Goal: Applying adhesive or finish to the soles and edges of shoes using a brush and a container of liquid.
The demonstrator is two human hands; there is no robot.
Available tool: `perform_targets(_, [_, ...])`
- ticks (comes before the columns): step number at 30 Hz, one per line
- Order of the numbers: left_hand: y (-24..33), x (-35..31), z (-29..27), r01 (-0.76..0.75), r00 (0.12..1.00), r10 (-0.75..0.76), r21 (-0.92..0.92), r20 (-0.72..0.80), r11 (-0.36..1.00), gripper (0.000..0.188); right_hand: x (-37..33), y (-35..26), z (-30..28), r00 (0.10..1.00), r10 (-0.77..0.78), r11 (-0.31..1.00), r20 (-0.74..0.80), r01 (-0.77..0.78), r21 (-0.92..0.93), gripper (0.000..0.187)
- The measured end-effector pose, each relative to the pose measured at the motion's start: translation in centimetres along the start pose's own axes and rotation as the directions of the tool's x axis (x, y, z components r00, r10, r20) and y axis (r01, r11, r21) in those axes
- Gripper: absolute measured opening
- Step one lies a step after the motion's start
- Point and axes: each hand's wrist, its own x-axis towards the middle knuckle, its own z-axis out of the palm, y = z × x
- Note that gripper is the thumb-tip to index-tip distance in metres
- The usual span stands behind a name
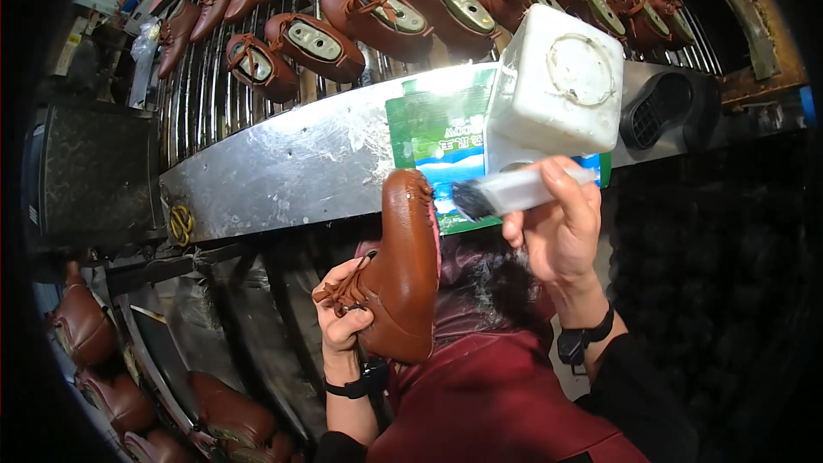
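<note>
Low in the middle of the frame, the left hand [341,313] is closed around a brown leather shoe [403,266], its fingers curled over the laced side while the shoe stands on end, sole edge turned right. Just right of it, the right hand [557,227] pinches a brush [514,193] with a pale handle; its dark bristles point left and sit just beside the shoe's upper rim, though whether they touch the leather is hard to tell from here.

Above the right hand, in the upper middle, a white plastic tub [557,90] rests on a metal shelf [283,163], its round lid closed, so its contents are hidden. A green and blue packet [433,133] lies under and beside it. Right of the tub a black shoe sole [656,107] lies on the shelf.

Across the top, a wire rack [214,94] carries a row of brown shoes [377,17]. At lower left, more brown shoes [86,326] sit in shadow.
</note>
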Motion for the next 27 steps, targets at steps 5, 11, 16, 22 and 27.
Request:
perform_targets(5, [0.7,0.1,0.4,0.004,1.0,-0.004,0.025,0.004,1.0,0.076,-0.1,0.1,2.3,0.979,-0.057,0.982,0.197,0.09,-0.166,0.015])
perform_targets(11, [0.8,0.6,-0.3,-0.003,1.0,0.003,0.015,0.005,1.0,0.07,-6.0,1.3,2.0,0.872,-0.157,0.84,0.463,0.364,-0.402,0.01])
perform_targets(16, [1.4,1.6,-0.8,-0.001,1.0,0.001,-0.02,-0.001,1.0,0.055,-10.7,3.0,1.7,0.799,-0.163,0.77,0.579,0.47,-0.432,0.012])
perform_targets(22, [3.1,2.5,0.6,-0.015,0.998,0.017,0.032,-0.068,0.999,0.047,-10.1,1.9,2.5,0.8,-0.215,0.762,0.561,0.496,-0.415,0.014])
perform_targets(27, [4.1,2.4,1.9,-0.006,0.991,0.003,-0.021,-0.132,1.0,0.034,-10.3,1.2,3.1,0.693,-0.225,0.647,0.685,0.632,-0.427,0.016])
